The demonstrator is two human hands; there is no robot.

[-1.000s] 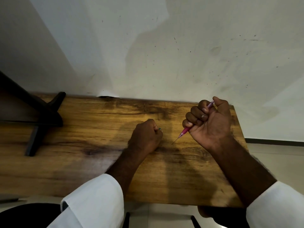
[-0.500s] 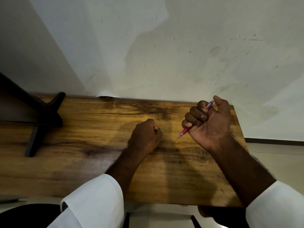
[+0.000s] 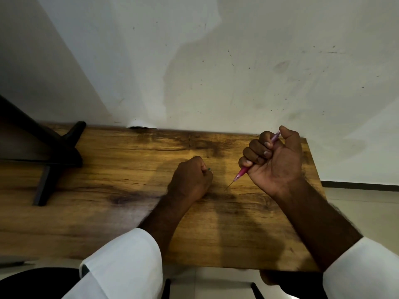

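Note:
My right hand is raised over the right part of the wooden table and grips a pink syringe in a fist. The thumb sits on the plunger end and the thin needle points down and left toward the table. My left hand rests on the table as a fist just left of the needle tip. A small green tip pokes out between its fingers; the rest of that item is hidden in the hand.
A black stand with splayed legs sits at the table's far left. A white wall runs along the table's back edge. The table's right edge is close to my right hand, with floor beyond it.
My right hand has lifted very slightly with the syringe. The left hand has stayed still.

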